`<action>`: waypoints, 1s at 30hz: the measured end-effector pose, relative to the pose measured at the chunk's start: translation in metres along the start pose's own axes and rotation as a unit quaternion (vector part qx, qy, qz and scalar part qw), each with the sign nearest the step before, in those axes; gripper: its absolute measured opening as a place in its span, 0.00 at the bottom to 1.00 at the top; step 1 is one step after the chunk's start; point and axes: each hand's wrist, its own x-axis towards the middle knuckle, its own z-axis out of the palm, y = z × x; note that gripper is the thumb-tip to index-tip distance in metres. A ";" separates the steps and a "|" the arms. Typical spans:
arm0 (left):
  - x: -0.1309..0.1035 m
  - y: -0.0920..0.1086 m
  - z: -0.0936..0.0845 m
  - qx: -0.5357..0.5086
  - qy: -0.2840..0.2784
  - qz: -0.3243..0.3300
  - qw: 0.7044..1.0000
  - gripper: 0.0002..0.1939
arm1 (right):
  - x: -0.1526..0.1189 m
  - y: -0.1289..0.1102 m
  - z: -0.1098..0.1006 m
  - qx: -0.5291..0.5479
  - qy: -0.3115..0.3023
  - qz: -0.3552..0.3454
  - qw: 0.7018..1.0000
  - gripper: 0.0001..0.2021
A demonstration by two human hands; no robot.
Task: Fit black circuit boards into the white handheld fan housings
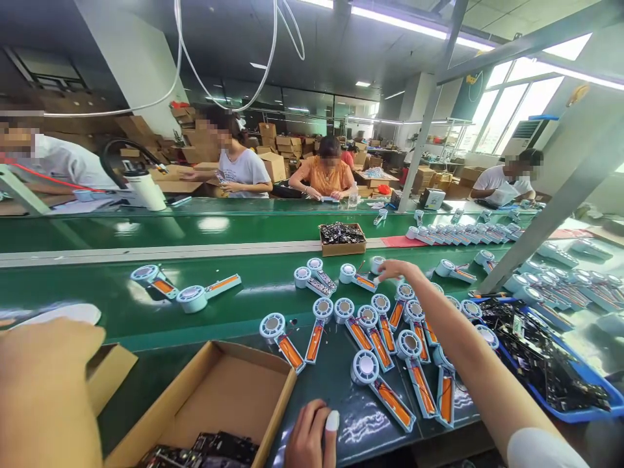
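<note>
My right hand (pixel 397 269) reaches over the green bench with thumb and fingers apart, beside the round head of a light blue fan housing (pixel 377 261); whether it touches is unclear. Another housing with an orange strip in its handle (pixel 365 281) lies just below the hand. My left hand (pixel 312 437) is at the bottom edge, fingers curled in, a white cover on the thumb; its palm is hidden. Several fan housings (pixel 364 368) with orange strips and thin wires lie between my hands. An open cardboard box (pixel 234 383) with dark circuit parts stands left of my left hand.
A blue tray (pixel 575 411) of black parts stands at the right, near a slanted metal post (pixel 531 224). A small box of black parts (pixel 344 247) sits across the bench. A blurred arm (pixel 49 383) of another person fills the lower left. More people sit opposite.
</note>
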 end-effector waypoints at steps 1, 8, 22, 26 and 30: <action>0.002 0.003 -0.003 -0.003 0.000 -0.006 1.000 0.17 | 0.003 -0.004 0.002 0.002 -0.022 -0.007 1.000 0.17; 0.017 0.028 -0.019 -0.030 -0.014 -0.089 0.996 0.18 | -0.011 -0.031 0.019 -0.004 -0.061 -0.021 0.998 0.17; 0.062 0.021 -0.159 0.151 -0.219 -0.267 0.926 0.20 | -0.211 -0.033 0.015 0.152 0.081 -0.233 0.957 0.18; 0.071 -0.006 -0.164 0.305 -0.355 -0.274 0.840 0.20 | -0.295 -0.036 0.087 0.191 0.001 -0.259 0.947 0.08; 0.074 -0.007 -0.154 0.333 -0.363 -0.263 0.829 0.20 | -0.303 -0.038 0.134 0.079 0.037 -0.185 0.979 0.05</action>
